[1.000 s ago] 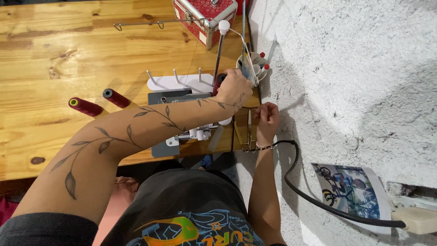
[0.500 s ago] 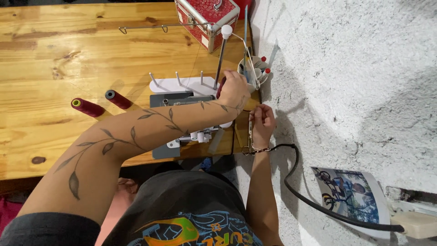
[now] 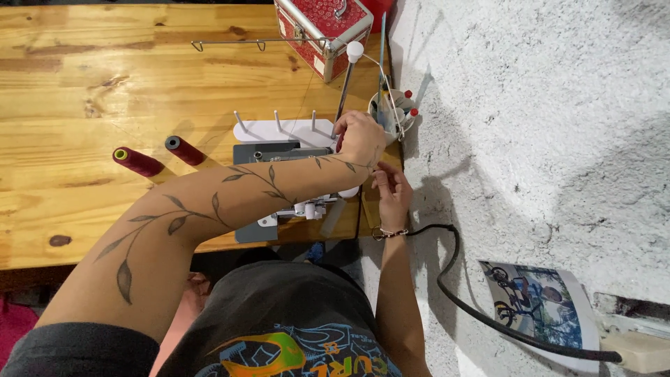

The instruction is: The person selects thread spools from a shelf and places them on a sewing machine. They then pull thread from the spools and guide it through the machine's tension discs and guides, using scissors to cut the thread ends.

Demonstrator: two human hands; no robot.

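Note:
A grey and white overlock sewing machine stands at the right edge of the wooden table, with a white spool stand bearing thin pins. My left hand reaches across the machine on a tattooed forearm. It is closed around a dark red thread cone that barely shows at the stand's right end. My right hand, with a bracelet at the wrist, sits just below the left. Its fingertips are pinched together by the machine's right side, and what they pinch is too small to tell.
Two dark red thread cones lie left of the machine. At the table's far edge are a red patterned case and a wire thread guide. A small cup of tools stands near the rough white wall. A black cable runs past a printed picture.
My right hand has moved up closer to my left hand. My left hand stays at the spool stand's right end.

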